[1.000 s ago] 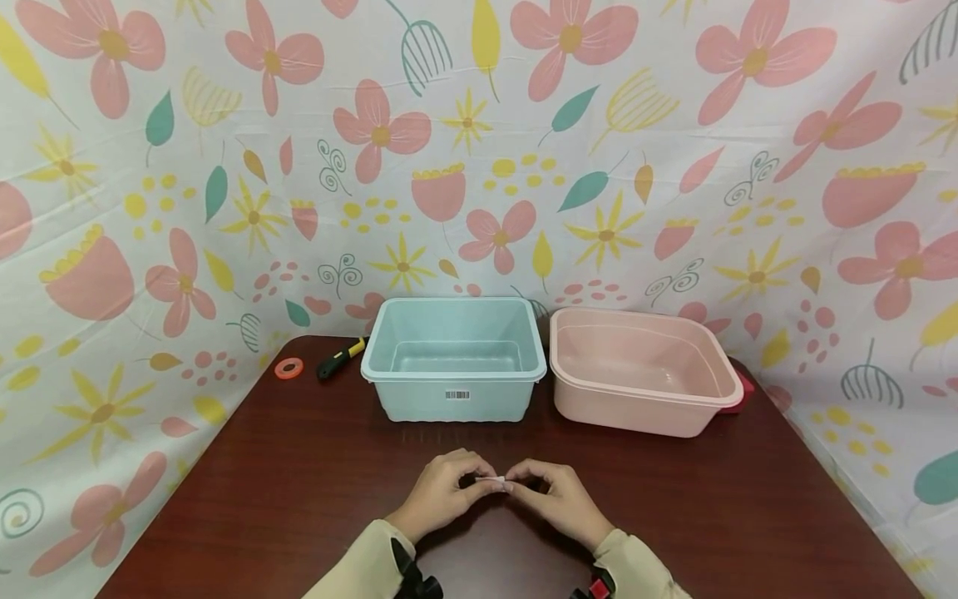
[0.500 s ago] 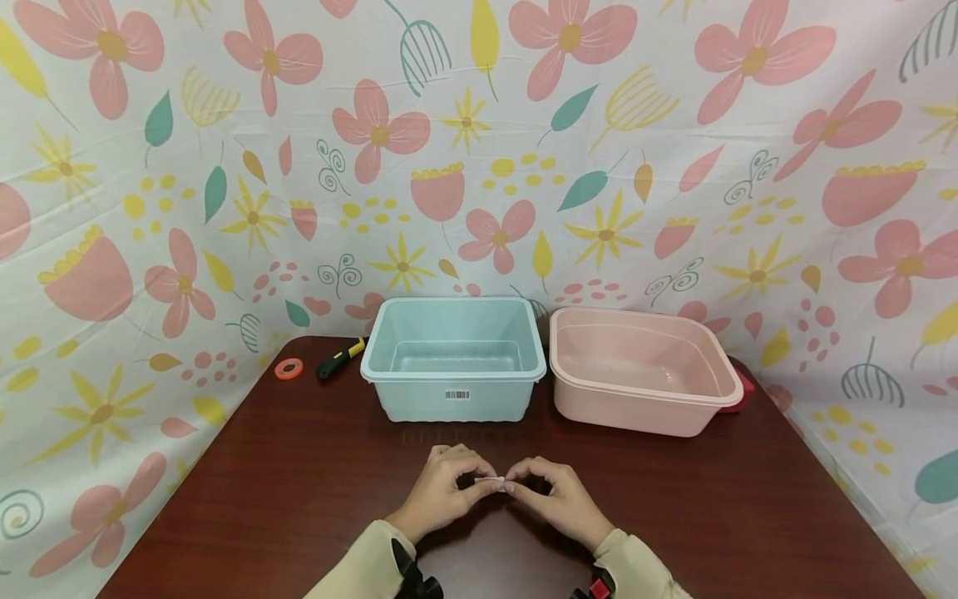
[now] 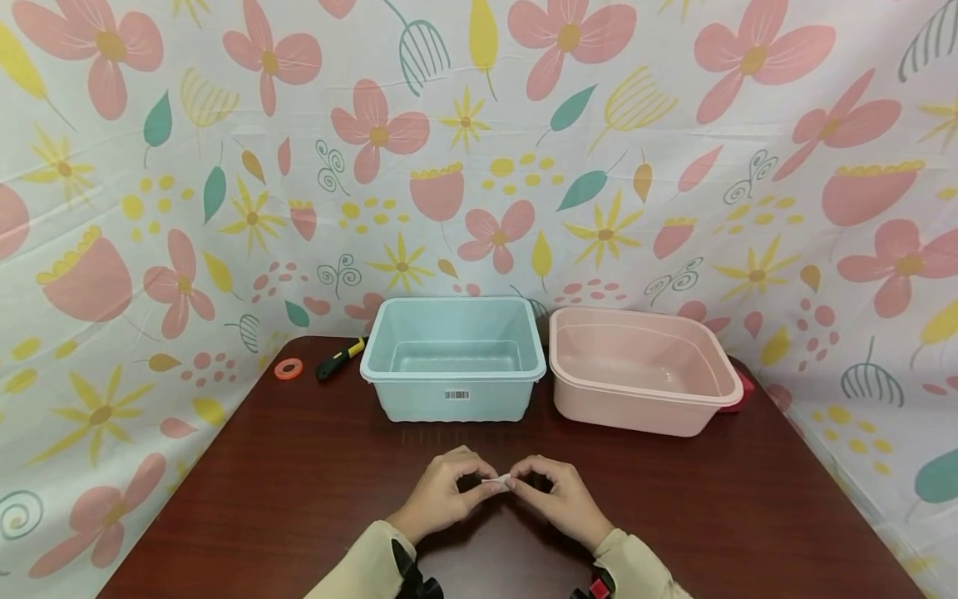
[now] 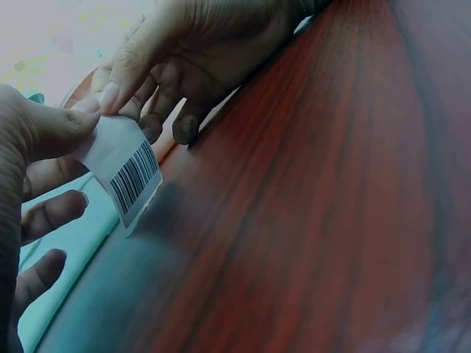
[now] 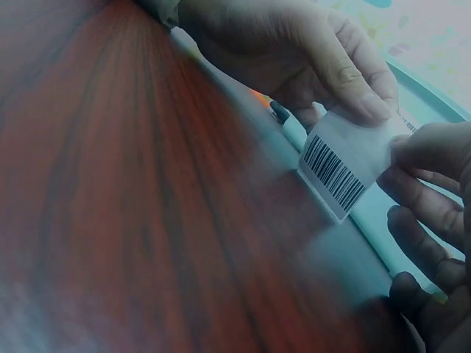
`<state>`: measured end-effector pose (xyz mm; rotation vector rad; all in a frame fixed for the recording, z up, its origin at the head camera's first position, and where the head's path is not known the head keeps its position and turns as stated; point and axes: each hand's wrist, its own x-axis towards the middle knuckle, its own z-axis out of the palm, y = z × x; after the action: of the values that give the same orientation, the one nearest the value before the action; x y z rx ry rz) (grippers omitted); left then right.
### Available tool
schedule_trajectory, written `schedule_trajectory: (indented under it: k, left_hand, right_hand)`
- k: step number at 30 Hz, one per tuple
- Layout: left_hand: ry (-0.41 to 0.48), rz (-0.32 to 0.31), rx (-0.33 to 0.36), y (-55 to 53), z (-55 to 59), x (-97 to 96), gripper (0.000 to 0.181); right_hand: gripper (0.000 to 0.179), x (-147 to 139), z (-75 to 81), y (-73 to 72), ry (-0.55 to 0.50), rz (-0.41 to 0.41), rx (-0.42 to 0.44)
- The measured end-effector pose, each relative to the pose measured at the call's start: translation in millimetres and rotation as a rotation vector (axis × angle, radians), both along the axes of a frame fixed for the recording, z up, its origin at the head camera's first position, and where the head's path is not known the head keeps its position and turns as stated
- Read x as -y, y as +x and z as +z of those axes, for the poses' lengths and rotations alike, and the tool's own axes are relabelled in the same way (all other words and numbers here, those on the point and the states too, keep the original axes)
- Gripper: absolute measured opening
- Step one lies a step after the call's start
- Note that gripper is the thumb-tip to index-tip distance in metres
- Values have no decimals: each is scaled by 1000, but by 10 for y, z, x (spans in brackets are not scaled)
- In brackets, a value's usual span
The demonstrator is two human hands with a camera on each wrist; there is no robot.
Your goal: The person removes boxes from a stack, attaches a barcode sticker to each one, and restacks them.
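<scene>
A small white barcode label (image 4: 131,170) is held between both hands, low over the front middle of the table. My left hand (image 3: 443,492) pinches one edge of it between thumb and fingers. The thumb and forefinger of my right hand (image 3: 557,497) pinch the same label at the far edge, close beside the left thumb. In the right wrist view the label (image 5: 335,173) hangs tilted, its printed bars facing the camera and its lower edge free. The fingertips hide part of its upper edge.
Behind the hands stand a light blue bin (image 3: 453,399) with a barcode on its front and a pink basin (image 3: 636,412). An orange tape roll (image 3: 288,368) and a dark-handled tool (image 3: 333,364) with a yellow part lie at the back left. Something red (image 3: 739,396) shows behind the basin.
The label has turned slightly between the fingers, and more of its white surface shows in the head view. The right fingertips have shifted a little; bin and basin stay put.
</scene>
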<state>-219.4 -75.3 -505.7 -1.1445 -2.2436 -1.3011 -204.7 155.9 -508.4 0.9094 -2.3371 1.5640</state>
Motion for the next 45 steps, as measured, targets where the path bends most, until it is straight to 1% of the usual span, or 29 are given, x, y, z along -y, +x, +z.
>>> schedule_trajectory:
  k: [3,6,8,10,14,18,22,26,30,34,36,38,40,42,45]
  left_hand:
    - [7,-12,7,5,-5,1,4]
    - [6,-8,5,7,-11,2,3]
    - [6,-1,10,7,-11,2,3]
    - [4,10,18,8,-9,2,3]
    - [3,17,25,9,-4,-1,4]
    - [18,-25,51,17,-5,0,5]
    - [31,-76,77,22,-11,0,6]
    - [56,-122,74,21,-13,-7,6]
    - [89,-146,69,28,0,-21,8]
    - [117,-167,76,66,62,-29,10]
    - [124,-184,76,96,119,-31,11]
    - [130,-204,84,128,182,-33,11]
    - [125,-216,76,155,240,-32,11]
    - [126,-222,73,173,274,-31,12]
    - [125,-219,65,187,297,-27,12]
  right_hand:
    - [14,2,-5,0,2,-20,12]
    - [11,0,-5,2,-1,-39,13]
    - [9,1,1,5,-18,-52,30]
    - [6,1,7,5,-43,-53,40]
    - [10,4,20,6,-85,-41,75]
    - [7,6,16,12,-72,13,112]
    - [6,4,2,17,-52,67,124]
    - [5,12,-7,14,-47,88,95]
    - [6,17,-5,12,-42,106,59]
    - [8,19,2,13,-45,136,65]
    - [9,17,1,11,-53,156,62]
    - [11,16,1,11,-61,179,39]
    - [11,16,3,12,-68,193,24]
    - [12,17,8,13,-75,202,19]
    - [11,20,18,16,-83,214,22]
